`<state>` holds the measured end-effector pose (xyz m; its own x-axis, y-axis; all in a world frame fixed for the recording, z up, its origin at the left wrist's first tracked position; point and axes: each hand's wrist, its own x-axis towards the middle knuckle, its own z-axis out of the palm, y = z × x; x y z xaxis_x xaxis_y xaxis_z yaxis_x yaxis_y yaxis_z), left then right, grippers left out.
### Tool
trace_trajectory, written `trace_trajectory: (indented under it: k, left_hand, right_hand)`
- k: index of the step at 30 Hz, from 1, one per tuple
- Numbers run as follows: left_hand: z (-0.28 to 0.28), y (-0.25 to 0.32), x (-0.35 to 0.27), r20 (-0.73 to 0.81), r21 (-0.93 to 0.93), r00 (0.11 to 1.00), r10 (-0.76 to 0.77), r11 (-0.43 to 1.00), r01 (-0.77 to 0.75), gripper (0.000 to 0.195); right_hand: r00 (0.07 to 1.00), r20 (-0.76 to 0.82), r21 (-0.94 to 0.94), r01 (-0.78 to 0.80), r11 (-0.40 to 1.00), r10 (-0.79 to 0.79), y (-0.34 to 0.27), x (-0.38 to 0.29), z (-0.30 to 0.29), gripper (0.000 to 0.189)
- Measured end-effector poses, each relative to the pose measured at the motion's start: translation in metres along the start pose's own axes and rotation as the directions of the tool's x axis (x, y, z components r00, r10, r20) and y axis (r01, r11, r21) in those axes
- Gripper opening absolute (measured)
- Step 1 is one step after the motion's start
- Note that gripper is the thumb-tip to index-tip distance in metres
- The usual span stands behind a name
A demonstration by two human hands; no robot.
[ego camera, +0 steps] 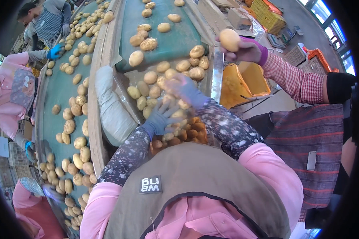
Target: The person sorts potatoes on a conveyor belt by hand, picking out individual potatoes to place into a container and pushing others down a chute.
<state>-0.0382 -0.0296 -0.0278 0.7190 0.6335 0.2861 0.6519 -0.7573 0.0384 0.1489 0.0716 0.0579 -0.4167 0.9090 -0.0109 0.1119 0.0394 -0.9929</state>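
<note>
My left hand [161, 118], in a blue-grey knit glove, lies with its fingers spread over the potatoes at the lower end of a metal chute [124, 78]. Just beyond it, my right hand [187, 90] in a similar glove is blurred above the same heap. Its fingers hide what they touch, so any grip is unclear. Loose potatoes [150, 77] cover the chute in front of both hands. Below them, close to my apron, more potatoes [192, 133] fill an orange-tinted container or bag, partly hidden by my arms.
A green conveyor belt [160, 38] carries potatoes to the chute. Wrapped padding [110, 101] lines its left side. Another belt [55, 92] runs left, with co-workers beside it. At right, a co-worker's gloved hand [246, 50] holds a potato [229, 40] near an orange bag [232, 85].
</note>
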Motion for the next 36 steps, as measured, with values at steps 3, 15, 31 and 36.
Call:
trace_trajectory:
  k: [3, 15, 31, 36]
  left_hand:
    - [-0.005, -0.002, 0.001, 0.067, 0.002, 0.998, 0.012, 1.000, -0.012, 0.053]
    - [0.000, -0.010, 0.008, 0.140, 0.088, 0.988, -0.060, 0.995, 0.048, 0.061]
    - [-0.019, 0.022, 0.014, 0.024, 0.000, 0.999, 0.034, 0.999, -0.034, 0.042]
    - [-0.033, 0.031, 0.017, 0.138, 0.123, 0.989, -0.053, 0.992, 0.036, 0.032]
  right_hand:
    - [0.750, -0.028, -0.197, 0.644, 0.739, -0.661, 0.020, -0.016, -0.064, 0.034]
    - [0.554, -0.582, 0.798, 0.528, 0.290, 0.595, 0.009, -0.023, -0.257, 0.044]
    - [0.884, 0.255, -0.691, 0.450, 0.565, -0.391, 0.045, 0.055, 0.056, 0.038]
    - [0.941, 0.290, -0.870, 0.335, 0.361, -0.174, 0.008, 0.045, 0.071, 0.035]
